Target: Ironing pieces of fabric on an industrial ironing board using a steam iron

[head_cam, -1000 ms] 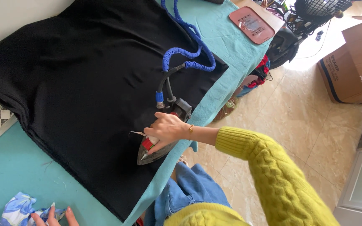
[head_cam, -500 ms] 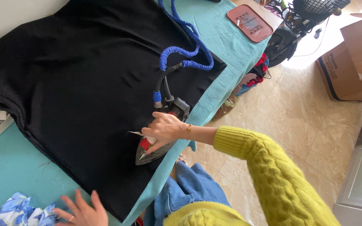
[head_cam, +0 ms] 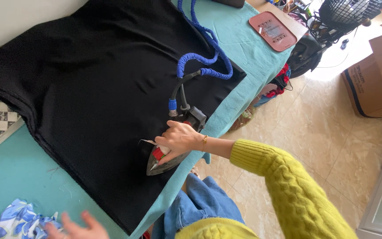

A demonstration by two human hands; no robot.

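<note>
— Since the earlier frame, has anything moved?

— Little. Right hand [head_cam: 178,138] and iron [head_cam: 164,160] sit at much the same spot near the cloth's [head_cam: 93,97] near-right edge. Left hand [head_cam: 78,225] is the mover: a moment back it lay further right along the near edge, and now it is blurred at the bottom, fingers spread, just beside a blue-and-white floral rag [head_cam: 18,221].

— What is the right hand doing?

— It is closed around the iron's handle, palm down, with the soleplate flat on the black cloth and its tip pointing near-left.

— And the left, does it hold anything?

— I see nothing in it. It hovers open over the teal table [head_cam: 18,177], close to the cloth's near hem but not clearly touching it.

— Where does the hose run?

— A blue-wrapped hose [head_cam: 202,66] loops from the iron's back end across the cloth toward the far edge of the table.

— What does the change mean for the pressing?

— My judgement: the iron dwells on one patch while the free hand shifts along the near edge, so the cloth there is not being held flat just now.

— Anything else about?

— A pink flat tray [head_cam: 273,30] on the far right corner, a cardboard box [head_cam: 376,75] on the floor to the right.
</note>
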